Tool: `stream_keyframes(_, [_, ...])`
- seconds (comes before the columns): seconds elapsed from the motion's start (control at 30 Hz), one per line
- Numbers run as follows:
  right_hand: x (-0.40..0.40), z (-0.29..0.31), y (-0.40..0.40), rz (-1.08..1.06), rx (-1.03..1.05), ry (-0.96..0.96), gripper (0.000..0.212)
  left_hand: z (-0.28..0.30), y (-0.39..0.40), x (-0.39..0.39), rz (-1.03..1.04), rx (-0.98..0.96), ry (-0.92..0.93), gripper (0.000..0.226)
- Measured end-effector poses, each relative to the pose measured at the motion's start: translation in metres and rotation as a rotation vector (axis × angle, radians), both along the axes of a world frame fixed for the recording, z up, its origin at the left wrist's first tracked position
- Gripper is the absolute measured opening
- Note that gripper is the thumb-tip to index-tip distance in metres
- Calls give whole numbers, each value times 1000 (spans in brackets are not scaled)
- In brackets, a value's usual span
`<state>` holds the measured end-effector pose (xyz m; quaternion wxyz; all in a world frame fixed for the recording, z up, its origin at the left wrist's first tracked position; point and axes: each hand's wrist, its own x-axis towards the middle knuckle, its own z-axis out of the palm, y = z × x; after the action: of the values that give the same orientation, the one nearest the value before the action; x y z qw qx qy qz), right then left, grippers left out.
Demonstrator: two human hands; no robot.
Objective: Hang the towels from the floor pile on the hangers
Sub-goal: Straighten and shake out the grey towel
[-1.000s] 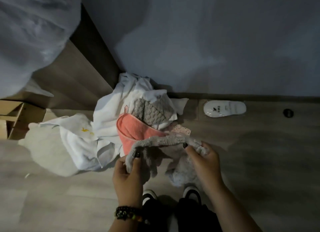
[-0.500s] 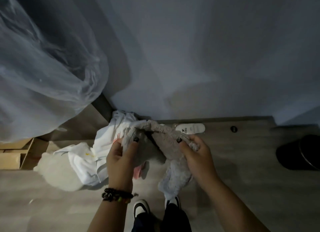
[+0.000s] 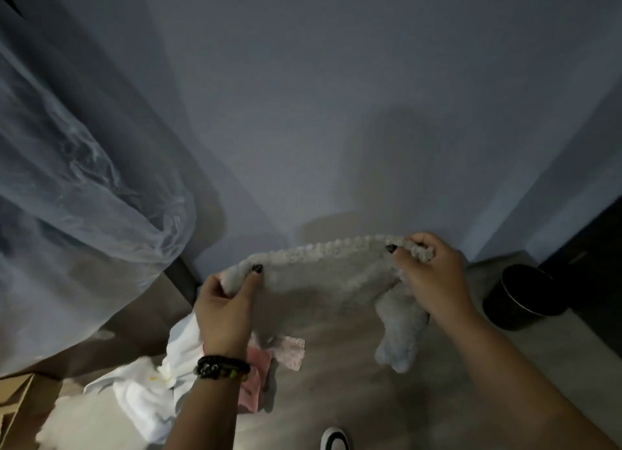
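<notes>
Mid-step, by the look of it: one grey fluffy towel (image 3: 323, 281) lifted clear of the floor pile (image 3: 175, 379) and stretched out by its top edge, not yet on any hanger. Left hand (image 3: 225, 308) pinching the left corner, thumb curled over the fuzzy hem; right hand (image 3: 434, 278) gripping the right corner, fingers bunched round it, loose cloth dangling below. White and pink towels left on the floor, near left. Black bin (image 3: 518, 298) at right, filmy plastic sheet (image 3: 77, 197) at left. No hanger in view; next, probably, finding one and draping the spread edge evenly across it.
</notes>
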<state>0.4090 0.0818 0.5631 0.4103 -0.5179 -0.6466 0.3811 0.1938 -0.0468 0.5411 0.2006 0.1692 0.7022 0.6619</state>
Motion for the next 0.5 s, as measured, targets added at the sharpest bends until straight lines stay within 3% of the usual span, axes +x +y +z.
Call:
stream_keyframes(0.23, [63,41,-32,-85,-75,-4,16,27,-20,45,-134,111,-12,11])
stream_keyframes(0.37, [86,66,-33,-77,-196,141,20,44,-10,77,-187,111,43,25])
stream_keyframes(0.43, [100,79,-30,-17,-175,113,20,56,1,96,-245,106,107,30])
stream_keyframes(0.5, [115,93,-25,107,-147,98,24,68,14,122,-339,132,168,19])
